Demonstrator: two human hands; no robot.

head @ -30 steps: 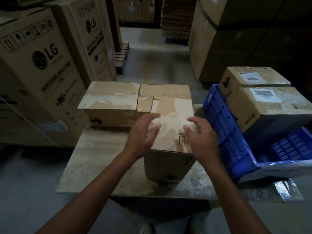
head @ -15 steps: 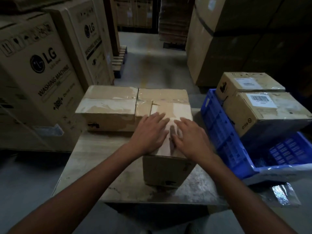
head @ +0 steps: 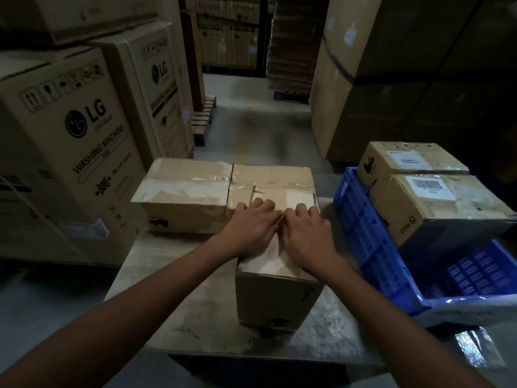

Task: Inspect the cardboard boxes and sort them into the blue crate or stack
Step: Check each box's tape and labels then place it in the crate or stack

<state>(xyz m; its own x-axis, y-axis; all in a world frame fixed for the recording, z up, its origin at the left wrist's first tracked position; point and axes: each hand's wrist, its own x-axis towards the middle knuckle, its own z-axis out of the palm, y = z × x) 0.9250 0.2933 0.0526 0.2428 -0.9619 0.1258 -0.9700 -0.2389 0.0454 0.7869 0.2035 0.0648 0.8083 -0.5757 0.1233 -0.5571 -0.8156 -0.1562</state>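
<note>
A person's left hand (head: pixel 251 229) and right hand (head: pixel 309 238) rest side by side, thumbs nearly touching, on the lid of a cardboard box (head: pixel 275 298) that stands at the near middle of the counter (head: pixel 167 289). The box lies directly beneath both palms, its long axis running away from the person. The fingers bend at the knuckles and press their tips down along the middle of the lid. Neither grip closes around anything, though whether a fingertip picks at tape is too dim to tell. By this posture the lid is being checked and the box is not yet sorted. The blue crate (head: pixel 361 233) sits just to the right of the box, tipped and already carrying a labelled box (head: pixel 442 211) with a smaller box (head: pixel 411 161) behind it. The right hand is the nearer one for a move that way. Two taped boxes (head: pixel 184 197) stand side by side at the far edge of the counter, touching the box's far end, with the left hand closer to them. Tall washing machine cartons (head: pixel 70 141) line the aisle at left.
</note>
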